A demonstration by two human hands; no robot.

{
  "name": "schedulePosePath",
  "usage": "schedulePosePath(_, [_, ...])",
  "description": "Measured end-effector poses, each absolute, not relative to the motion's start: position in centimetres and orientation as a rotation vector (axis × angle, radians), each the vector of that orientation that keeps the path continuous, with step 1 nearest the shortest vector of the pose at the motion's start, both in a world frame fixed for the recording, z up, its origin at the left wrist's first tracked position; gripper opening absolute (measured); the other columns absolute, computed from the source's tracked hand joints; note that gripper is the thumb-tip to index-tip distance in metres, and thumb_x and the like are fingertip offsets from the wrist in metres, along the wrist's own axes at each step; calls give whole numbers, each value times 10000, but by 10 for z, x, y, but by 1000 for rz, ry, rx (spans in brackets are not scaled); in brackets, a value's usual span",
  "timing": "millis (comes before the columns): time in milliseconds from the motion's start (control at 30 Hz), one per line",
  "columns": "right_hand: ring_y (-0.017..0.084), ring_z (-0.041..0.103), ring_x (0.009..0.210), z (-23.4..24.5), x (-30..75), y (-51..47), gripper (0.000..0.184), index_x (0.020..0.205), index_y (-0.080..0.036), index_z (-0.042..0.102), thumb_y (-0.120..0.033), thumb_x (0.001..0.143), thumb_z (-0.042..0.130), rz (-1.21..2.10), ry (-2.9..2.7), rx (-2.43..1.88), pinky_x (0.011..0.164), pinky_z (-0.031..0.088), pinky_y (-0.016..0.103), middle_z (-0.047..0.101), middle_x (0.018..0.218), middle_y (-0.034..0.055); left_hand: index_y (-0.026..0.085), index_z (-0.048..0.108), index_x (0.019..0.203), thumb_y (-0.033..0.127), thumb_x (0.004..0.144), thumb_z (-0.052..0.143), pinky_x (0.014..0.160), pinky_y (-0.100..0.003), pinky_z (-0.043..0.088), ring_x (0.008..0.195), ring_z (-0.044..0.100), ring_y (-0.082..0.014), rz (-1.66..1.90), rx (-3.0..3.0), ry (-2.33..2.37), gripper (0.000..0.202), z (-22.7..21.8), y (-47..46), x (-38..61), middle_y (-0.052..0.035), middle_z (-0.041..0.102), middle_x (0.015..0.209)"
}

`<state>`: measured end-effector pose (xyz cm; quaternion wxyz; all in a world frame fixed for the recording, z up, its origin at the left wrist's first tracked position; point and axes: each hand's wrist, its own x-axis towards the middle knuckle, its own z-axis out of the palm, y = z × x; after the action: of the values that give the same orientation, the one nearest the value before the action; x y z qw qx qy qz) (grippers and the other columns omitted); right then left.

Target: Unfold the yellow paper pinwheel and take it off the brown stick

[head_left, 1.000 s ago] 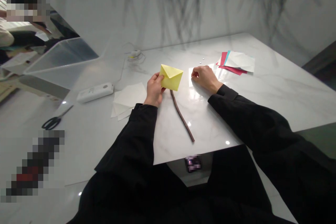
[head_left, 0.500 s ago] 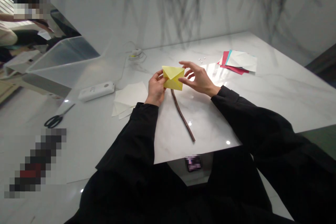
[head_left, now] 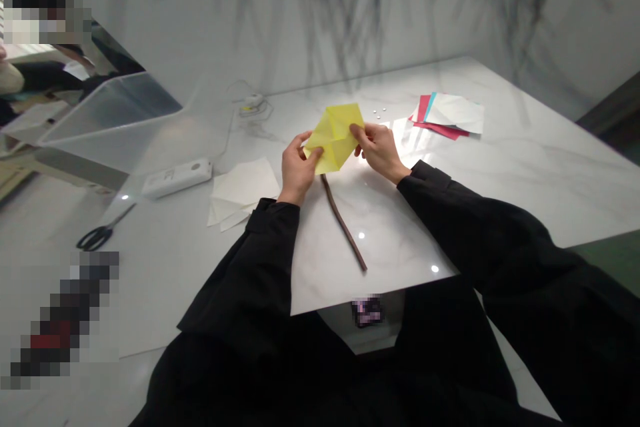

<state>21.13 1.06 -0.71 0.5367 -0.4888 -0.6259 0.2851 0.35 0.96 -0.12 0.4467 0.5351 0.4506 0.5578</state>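
A creased sheet of yellow paper [head_left: 336,137] is held up above the table between my two hands. My left hand [head_left: 299,170] pinches its lower left part, thumb on top. At the upper right, my right hand [head_left: 379,147] grips the edge with the thumb on the near face and the fingers curled behind. Creases cross near the middle of the sheet. Below it a thin brown stick [head_left: 344,223] lies on the marble-patterned table [head_left: 400,230], its far end hidden behind the paper.
White paper sheets [head_left: 243,190] lie left of my left hand, near a white oblong device [head_left: 177,178] and black-handled scissors [head_left: 103,233]. Red, blue and white papers [head_left: 453,115] rest at the right, small white bits [head_left: 380,113] beside them. A person [head_left: 35,67] is at the far left.
The yellow paper has gone from a smaller envelope-like fold to a wider, opened-out sheet. My right hand, with fingers apart before, now grips its right side.
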Motion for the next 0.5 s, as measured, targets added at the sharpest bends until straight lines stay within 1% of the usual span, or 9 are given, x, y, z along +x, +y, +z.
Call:
schedulePosePath(67, [193, 688, 628, -13, 211, 15, 629, 830, -211, 686, -801, 981, 532, 768, -1414, -1167, 537, 535, 297, 659, 709, 51, 196, 764, 1067, 415, 763, 886, 827, -304, 582, 987, 734, -254, 1430, 1344, 1150, 394, -5, 17, -1, -76, 779, 978])
schedulePosePath(133, [185, 682, 616, -18, 210, 19, 633, 835, -208, 669, -820, 955, 558, 841, -1357, -1172, 502, 523, 289, 665, 737, 59, 197, 771, 965, 483, 795, 861, 796, -289, 579, 976, 721, -245, 1455, 1350, 1181, 344, -7, 21, -6, -67, 775, 938])
schedulePosePath(200, [174, 677, 626, -20, 210, 21, 549, 892, -208, 660, -756, 927, 655, 890, -1345, -1173, 502, 537, 282, 682, 791, 56, 201, 763, 914, 545, 801, 855, 758, -275, 578, 965, 709, -238, 1465, 1328, 1193, 373, -8, 23, -9, -57, 767, 910])
schedulePosePath(267, [168, 685, 670, -20, 212, 22, 456, 1026, -220, 648, -631, 872, 771, 895, -1373, -1160, 530, 571, 281, 711, 898, 52, 201, 751, 907, 569, 802, 852, 738, -273, 584, 950, 704, -231, 1462, 1284, 1186, 396, -6, 23, -10, -54, 759, 906])
schedulePosePath(333, [164, 688, 723, -18, 214, 21, 474, 1152, -245, 609, -510, 819, 819, 862, -1419, -1139, 552, 597, 285, 720, 1031, 51, 201, 738, 948, 534, 804, 858, 745, -285, 596, 944, 710, -226, 1442, 1221, 1183, 382, -3, 23, -13, -61, 755, 928])
schedulePosePath(367, [162, 686, 742, -16, 215, 20, 478, 1173, -255, 596, -467, 805, 816, 844, -1442, -1125, 559, 604, 286, 715, 1081, 50, 203, 729, 982, 493, 801, 866, 757, -292, 603, 951, 717, -225, 1428, 1186, 1186, 369, -2, 23, -14, -66, 754, 951])
schedulePosePath(433, [157, 675, 758, -11, 218, 18, 396, 1109, -249, 611, -396, 791, 795, 846, -1485, -1086, 581, 607, 288, 706, 1099, 47, 218, 694, 1046, 383, 780, 884, 776, -294, 613, 966, 730, -215, 1400, 1120, 1190, 366, 2, 24, -18, -68, 753, 999])
schedulePosePath(500, [156, 664, 764, -6, 220, 15, 258, 967, -221, 638, -332, 779, 777, 903, -1514, -1037, 625, 602, 292, 709, 1017, 41, 240, 648, 1052, 283, 756, 882, 766, -270, 617, 937, 736, -187, 1386, 1064, 1182, 380, 5, 24, -22, -50, 749, 1009])
